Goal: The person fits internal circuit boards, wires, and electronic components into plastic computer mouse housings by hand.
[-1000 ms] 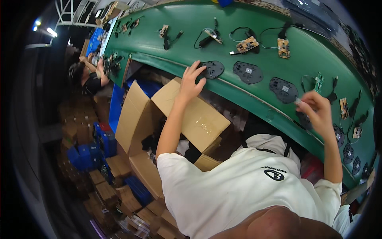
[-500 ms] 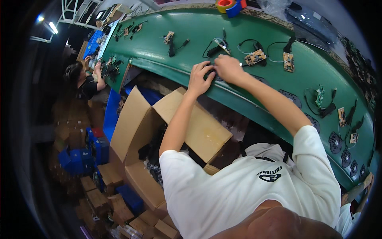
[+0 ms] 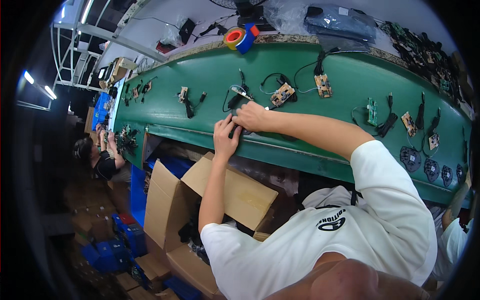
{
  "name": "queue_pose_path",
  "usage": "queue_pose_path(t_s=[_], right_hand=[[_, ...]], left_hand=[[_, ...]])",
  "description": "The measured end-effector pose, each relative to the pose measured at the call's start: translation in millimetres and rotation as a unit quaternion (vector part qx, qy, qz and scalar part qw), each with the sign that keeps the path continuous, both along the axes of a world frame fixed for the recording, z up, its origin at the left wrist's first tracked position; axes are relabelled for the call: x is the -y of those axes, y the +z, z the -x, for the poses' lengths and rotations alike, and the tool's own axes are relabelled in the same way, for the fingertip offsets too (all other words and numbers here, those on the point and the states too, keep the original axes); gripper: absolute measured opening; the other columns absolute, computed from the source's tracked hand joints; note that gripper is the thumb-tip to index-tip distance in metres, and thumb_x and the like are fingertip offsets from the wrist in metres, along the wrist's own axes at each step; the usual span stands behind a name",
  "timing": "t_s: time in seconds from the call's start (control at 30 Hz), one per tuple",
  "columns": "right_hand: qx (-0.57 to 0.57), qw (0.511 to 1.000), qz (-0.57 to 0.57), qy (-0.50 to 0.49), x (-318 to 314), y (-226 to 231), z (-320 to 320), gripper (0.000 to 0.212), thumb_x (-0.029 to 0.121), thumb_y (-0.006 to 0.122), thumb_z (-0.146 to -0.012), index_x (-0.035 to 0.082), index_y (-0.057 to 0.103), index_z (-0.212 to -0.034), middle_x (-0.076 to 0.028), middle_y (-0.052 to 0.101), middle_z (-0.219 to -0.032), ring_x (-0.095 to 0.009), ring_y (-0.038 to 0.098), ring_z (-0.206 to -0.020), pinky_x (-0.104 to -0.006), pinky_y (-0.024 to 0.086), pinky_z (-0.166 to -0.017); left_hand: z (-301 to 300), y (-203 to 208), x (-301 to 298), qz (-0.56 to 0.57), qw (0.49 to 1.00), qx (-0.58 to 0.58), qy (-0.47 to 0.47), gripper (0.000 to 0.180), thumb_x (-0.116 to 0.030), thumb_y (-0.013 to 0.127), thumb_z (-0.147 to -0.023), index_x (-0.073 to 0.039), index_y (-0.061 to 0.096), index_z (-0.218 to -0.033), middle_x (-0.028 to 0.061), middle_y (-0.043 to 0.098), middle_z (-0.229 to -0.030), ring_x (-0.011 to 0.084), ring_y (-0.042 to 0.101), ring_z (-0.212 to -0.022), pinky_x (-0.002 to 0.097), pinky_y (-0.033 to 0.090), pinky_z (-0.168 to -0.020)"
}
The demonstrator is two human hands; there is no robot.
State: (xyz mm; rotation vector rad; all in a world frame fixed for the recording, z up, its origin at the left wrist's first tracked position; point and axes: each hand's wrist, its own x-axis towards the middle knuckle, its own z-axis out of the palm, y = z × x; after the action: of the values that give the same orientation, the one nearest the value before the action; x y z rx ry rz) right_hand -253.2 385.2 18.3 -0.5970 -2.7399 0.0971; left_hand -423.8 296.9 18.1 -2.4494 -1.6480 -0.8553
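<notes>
The tabletop [image 3: 162, 97] is plain green, with tan circuit boards [image 3: 323, 86], one green board [image 3: 372, 111], black cables [image 3: 387, 125] and dark grey plates [image 3: 410, 158]. A yellow tape roll [image 3: 242, 37] has a red-orange core. The white shirt [image 3: 285, 245] bears a black print, and the open carton [image 3: 162, 205] is brown.

Dark lettering [image 3: 338, 220] and a rounded emblem [image 3: 331, 225] mark the white shirt [image 3: 300, 250], lower centre. At upper right, a pale label [image 3: 343, 10] on a plastic-wrapped package [image 3: 332, 24] is too small to read.
</notes>
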Motion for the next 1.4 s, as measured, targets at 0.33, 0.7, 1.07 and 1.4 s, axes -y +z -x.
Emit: queue_pose_path(t_s=[0.33,0.7,1.07,1.4], right_hand=[[0.156,0.987,-0.035,-0.003,3.2,12.4,8.1,0.022,0.031,0.059,-0.088,0.017,0.076,-0.089,-0.004,0.075,-0.09,-0.023,0.073,-0.08,-0.0481,0.054,-0.055],[-0.098,0.993,0.041,-0.06,-3.3,85.1,-219.8,0.02,0.026,0.061,-0.078,0.006,0.065,-0.075,-0.014,0.067,-0.074,-0.032,0.07,-0.074,-0.0455,0.054,-0.068],[-0.066,0.854,-0.03,-0.515,-145.0,0.2,-509.0,0.018,-0.003,0.057,-0.08,0.0,0.061,-0.097,-0.02,0.06,-0.105,-0.041,0.063,-0.097,-0.0484,0.053,-0.084],[0.012,0.799,0.098,-0.593,-158.6,7.2,-516.6,0.019,0.002,0.057,-0.083,-0.002,0.066,-0.099,-0.028,0.067,-0.102,-0.044,0.065,-0.103,-0.0512,0.052,-0.09]], left_hand=[[-7.8,3.0,7.2,0.025,0.988,0.145,0.043,0.045,-0.01,0.072,-0.085,0.0,0.06,-0.126,0.0179,0.067,-0.116,0.0319,0.064,-0.106,0.0402,0.05,-0.092],[-229.8,131.6,-222.7,-0.054,0.969,0.154,-0.183,0.019,-0.009,0.065,-0.087,-0.001,0.067,-0.104,0.0115,0.069,-0.095,0.0209,0.068,-0.086,0.0328,0.053,-0.077],[-367.1,66.4,-419.5,0.112,0.976,-0.186,-0.026,0.037,-0.018,0.057,-0.087,-0.011,0.063,-0.123,0.0227,0.065,-0.121,0.0436,0.062,-0.11,0.051,0.05,-0.092],[-372.2,64.5,-378.1,0.131,0.967,-0.215,-0.028,0.056,-0.041,0.065,-0.086,-0.02,0.057,-0.137,0.0207,0.055,-0.137,0.0418,0.056,-0.122,0.0485,0.049,-0.1]])
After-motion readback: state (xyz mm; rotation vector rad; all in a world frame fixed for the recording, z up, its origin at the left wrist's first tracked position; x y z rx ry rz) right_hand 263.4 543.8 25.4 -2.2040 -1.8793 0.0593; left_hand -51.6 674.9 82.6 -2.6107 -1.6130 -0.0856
